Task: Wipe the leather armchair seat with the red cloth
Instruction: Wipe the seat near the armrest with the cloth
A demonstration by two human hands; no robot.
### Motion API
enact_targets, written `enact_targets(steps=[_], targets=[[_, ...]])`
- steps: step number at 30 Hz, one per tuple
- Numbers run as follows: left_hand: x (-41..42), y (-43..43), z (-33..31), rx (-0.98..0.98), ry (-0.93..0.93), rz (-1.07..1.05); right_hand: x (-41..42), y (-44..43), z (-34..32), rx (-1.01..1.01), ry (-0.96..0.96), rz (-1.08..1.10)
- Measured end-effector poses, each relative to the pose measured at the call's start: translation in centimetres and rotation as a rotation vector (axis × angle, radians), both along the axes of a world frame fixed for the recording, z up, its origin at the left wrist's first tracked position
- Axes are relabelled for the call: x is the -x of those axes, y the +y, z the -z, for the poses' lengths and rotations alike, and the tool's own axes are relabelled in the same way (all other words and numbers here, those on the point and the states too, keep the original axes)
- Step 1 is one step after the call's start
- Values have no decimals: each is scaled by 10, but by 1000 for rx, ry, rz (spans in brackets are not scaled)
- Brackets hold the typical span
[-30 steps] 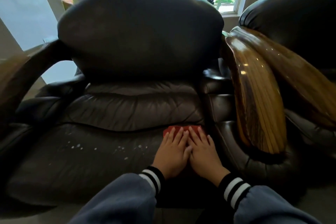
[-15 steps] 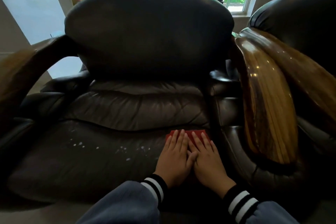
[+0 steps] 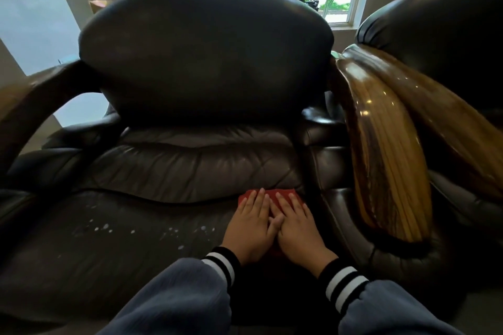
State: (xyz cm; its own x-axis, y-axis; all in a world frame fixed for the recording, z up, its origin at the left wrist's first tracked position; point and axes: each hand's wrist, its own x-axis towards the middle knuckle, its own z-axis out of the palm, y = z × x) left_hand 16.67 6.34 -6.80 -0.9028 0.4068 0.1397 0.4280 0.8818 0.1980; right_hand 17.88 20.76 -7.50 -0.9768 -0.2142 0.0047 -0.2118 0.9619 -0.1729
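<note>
The dark leather armchair seat (image 3: 136,239) fills the lower middle of the head view. A folded red cloth (image 3: 283,194) lies flat on the seat's right rear part, close to the crease under the back cushion. My left hand (image 3: 251,228) and my right hand (image 3: 299,231) rest side by side, palms down, pressing on the cloth with fingers stretched forward. They cover most of it; only its far edge shows past the fingertips. White specks (image 3: 103,227) dot the seat to the left of my hands.
A glossy wooden armrest (image 3: 381,158) rises just right of my hands, and a darker one (image 3: 32,100) curves on the left. The big padded backrest (image 3: 204,49) stands behind the seat. A second leather armchair (image 3: 449,49) sits at the far right.
Both hands stay flat on the red cloth at the seat's right rear. Only the view shifts slightly; the hands show no clear motion across the seat.
</note>
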Motion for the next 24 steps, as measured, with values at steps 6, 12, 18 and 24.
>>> enact_targets(steps=[6, 12, 18, 24], targets=[[-32, 0, 0, -27, 9, 3, -26, 1, 11, -82, 61, -23], [-55, -1, 8, -33, 39, -16, -50, 0, 15, -33, 84, -3], [-76, -5, -2, -290, 82, -100, -52, -4, -2, -63, 115, 15], [-129, 4, -1, -831, 37, -540, -42, -16, -5, -2, 92, -130]])
